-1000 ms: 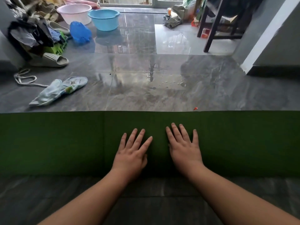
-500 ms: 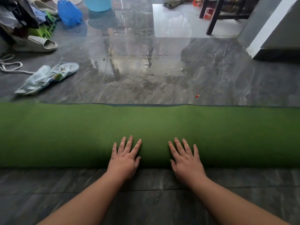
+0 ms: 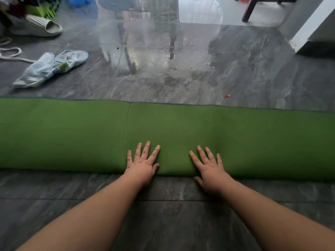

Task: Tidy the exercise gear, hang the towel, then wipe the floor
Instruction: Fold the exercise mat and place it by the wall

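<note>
Head view: both arms reach forward, the left hand (image 3: 142, 166) and right hand (image 3: 210, 168) lying palm-down, fingers straight and spread, pressing the near side of the green mat (image 3: 72, 134) stretched across the grey floor (image 3: 181, 78).

The rolled green exercise mat (image 3: 72, 134) runs out of view past both sides, far left of the left hand (image 3: 143, 167) and far right of the right hand (image 3: 210, 171), so its ends are hidden; both palms are hidden against it; far ahead to the left, the pile of clothes (image 3: 20, 6) is cropped; the dark furniture leg (image 3: 249, 10) is cropped too.
</note>
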The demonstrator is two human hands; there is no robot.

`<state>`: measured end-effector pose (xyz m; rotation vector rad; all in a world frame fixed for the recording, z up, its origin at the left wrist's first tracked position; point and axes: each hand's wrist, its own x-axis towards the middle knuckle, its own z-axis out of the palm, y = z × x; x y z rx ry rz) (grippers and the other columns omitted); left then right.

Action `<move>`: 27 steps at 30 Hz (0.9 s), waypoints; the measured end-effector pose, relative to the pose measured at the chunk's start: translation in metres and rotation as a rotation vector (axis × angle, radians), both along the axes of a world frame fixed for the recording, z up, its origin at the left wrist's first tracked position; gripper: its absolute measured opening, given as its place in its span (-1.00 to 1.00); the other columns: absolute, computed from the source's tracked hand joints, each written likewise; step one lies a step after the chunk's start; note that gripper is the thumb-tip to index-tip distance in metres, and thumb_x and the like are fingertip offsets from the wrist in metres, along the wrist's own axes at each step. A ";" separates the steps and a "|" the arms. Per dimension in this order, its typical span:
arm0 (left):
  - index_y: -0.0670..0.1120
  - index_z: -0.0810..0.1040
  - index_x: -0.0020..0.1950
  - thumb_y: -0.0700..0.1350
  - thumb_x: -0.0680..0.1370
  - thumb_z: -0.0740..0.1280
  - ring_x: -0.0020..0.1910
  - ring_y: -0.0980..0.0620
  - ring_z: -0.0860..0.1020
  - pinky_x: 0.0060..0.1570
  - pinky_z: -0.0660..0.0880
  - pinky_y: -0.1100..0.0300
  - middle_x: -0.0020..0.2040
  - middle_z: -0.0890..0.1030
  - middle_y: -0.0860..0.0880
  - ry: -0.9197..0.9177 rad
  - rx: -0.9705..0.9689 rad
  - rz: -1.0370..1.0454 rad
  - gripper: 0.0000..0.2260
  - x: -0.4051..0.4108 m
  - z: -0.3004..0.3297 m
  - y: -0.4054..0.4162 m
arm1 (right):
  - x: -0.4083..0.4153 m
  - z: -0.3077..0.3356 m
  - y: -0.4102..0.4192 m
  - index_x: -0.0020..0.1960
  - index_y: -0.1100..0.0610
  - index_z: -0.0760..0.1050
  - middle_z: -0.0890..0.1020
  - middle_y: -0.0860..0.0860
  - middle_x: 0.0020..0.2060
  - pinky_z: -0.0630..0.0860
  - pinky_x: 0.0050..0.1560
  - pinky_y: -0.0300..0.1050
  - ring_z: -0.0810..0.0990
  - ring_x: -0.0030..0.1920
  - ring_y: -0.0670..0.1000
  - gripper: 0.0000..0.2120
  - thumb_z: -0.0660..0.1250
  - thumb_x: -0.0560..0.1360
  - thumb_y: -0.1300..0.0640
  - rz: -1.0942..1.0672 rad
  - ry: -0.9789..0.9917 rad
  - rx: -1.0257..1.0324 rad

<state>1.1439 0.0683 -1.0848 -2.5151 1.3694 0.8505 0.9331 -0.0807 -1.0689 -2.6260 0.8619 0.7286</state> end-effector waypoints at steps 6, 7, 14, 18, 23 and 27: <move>0.25 -0.32 0.54 0.21 0.65 0.00 0.55 -0.11 -0.35 0.45 -0.28 -0.33 0.57 -0.37 0.02 0.025 -0.031 -0.033 -0.41 0.000 0.018 0.001 | 0.011 0.014 0.013 0.53 -0.18 -0.41 -0.38 0.07 0.55 -0.22 0.36 0.55 -0.39 0.52 0.29 -0.05 0.09 0.47 0.43 0.069 0.059 -0.026; 0.27 -0.33 0.54 0.27 0.62 0.01 0.56 -0.09 -0.33 0.44 -0.29 -0.36 0.56 -0.37 0.05 -0.004 -0.063 -0.093 -0.37 -0.001 0.022 0.006 | 0.011 0.017 0.015 0.53 -0.16 -0.41 -0.36 0.08 0.56 -0.20 0.36 0.56 -0.37 0.53 0.26 -0.06 0.09 0.48 0.43 0.073 0.042 -0.044; 0.37 -0.47 0.40 -0.23 0.56 0.11 0.58 -0.10 -0.27 0.41 -0.16 -0.46 0.61 -0.27 0.03 -0.196 -0.119 -0.311 -0.15 0.001 0.053 0.039 | 0.000 0.044 0.021 0.54 -0.17 -0.39 -0.25 0.05 0.59 -0.12 0.36 0.59 -0.23 0.56 0.31 -0.11 0.08 0.53 0.38 0.117 -0.037 -0.172; 0.39 -0.47 0.39 -0.29 0.57 0.09 0.58 -0.18 -0.25 0.37 -0.14 -0.51 0.61 -0.26 0.01 -0.186 -0.075 -0.364 -0.14 -0.003 0.074 0.048 | -0.014 0.064 0.033 0.54 -0.19 -0.37 -0.22 0.01 0.60 -0.12 0.34 0.61 -0.21 0.56 0.32 -0.15 0.09 0.56 0.35 0.159 -0.017 -0.189; 0.37 -0.42 0.45 -0.28 0.60 0.08 0.57 -0.24 -0.27 0.34 -0.12 -0.55 0.61 -0.29 -0.02 -0.154 0.002 -0.412 -0.18 -0.024 0.100 0.072 | -0.041 0.079 0.062 0.53 -0.18 -0.41 -0.24 0.02 0.59 -0.16 0.34 0.62 -0.24 0.55 0.32 -0.12 0.07 0.54 0.37 0.172 0.005 -0.168; 0.34 -0.39 0.49 -0.24 0.61 0.09 0.53 -0.29 -0.34 0.30 -0.13 -0.59 0.59 -0.35 -0.05 -0.132 0.058 -0.423 -0.22 -0.054 0.108 0.105 | -0.070 0.077 0.094 0.51 -0.20 -0.44 -0.26 0.01 0.59 -0.19 0.33 0.62 -0.26 0.55 0.30 -0.12 0.07 0.55 0.35 0.196 0.020 -0.115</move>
